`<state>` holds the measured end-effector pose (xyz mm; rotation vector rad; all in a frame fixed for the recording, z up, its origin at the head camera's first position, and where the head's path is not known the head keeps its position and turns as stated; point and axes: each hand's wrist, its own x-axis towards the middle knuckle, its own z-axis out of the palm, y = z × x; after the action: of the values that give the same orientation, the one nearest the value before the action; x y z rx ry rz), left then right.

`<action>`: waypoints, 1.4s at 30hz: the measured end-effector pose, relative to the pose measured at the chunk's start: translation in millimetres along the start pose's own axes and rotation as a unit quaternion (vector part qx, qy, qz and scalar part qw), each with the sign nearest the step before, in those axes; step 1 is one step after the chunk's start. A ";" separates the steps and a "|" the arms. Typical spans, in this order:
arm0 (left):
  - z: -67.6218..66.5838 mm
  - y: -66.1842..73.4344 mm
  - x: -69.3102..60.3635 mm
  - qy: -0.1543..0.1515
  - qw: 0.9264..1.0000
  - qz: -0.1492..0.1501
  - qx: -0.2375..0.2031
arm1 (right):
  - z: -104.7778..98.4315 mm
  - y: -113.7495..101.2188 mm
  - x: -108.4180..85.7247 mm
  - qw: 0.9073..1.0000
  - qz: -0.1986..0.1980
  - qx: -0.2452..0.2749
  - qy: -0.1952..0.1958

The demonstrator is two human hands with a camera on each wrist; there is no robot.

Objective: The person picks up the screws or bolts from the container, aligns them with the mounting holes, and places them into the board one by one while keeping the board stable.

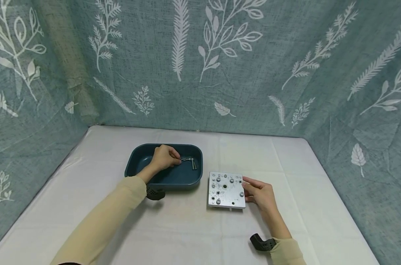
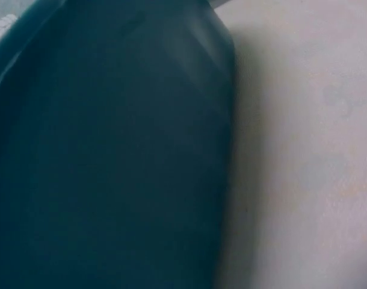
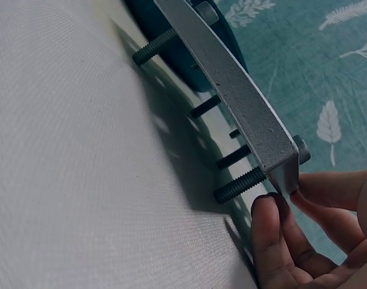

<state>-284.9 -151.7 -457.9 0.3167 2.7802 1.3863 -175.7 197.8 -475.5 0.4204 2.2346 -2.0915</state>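
In the head view my left hand reaches into a dark teal bin, thumb and fingers pinching the end of a slim silver screw. Another small silver screw lies beside it on the bin floor. My right hand grips the right edge of a square metal plate between thumb and fingers. Socket-head screws stand in several of the plate's holes. From the right wrist view, threaded screw shanks stick out under the plate, over the cloth. The left wrist view shows only bin and cloth, no fingers.
A white cloth covers the table. Behind and at both sides hangs a teal curtain with white leaf prints. The bin stands left of the plate, with a gap between them. Each wrist carries a black camera mount.
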 end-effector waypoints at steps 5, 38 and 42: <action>4.0 -1.6 -0.4 0.000 1.000 0.014 0.027 | -0.5 1.8 0.0 1.000 0.004 -0.004 0.000; 15.9 69.7 -38.4 -0.034 0.968 0.099 -0.228 | 0.7 -0.9 0.6 1.000 -0.002 -0.005 0.005; 32.6 76.9 -40.3 -0.071 0.957 0.133 -0.247 | 1.3 0.0 2.0 1.000 0.001 -0.005 0.005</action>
<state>-228.7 -88.6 -419.6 0.7506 2.2344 1.9598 -177.8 196.9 -476.0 0.4341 2.2489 -2.0801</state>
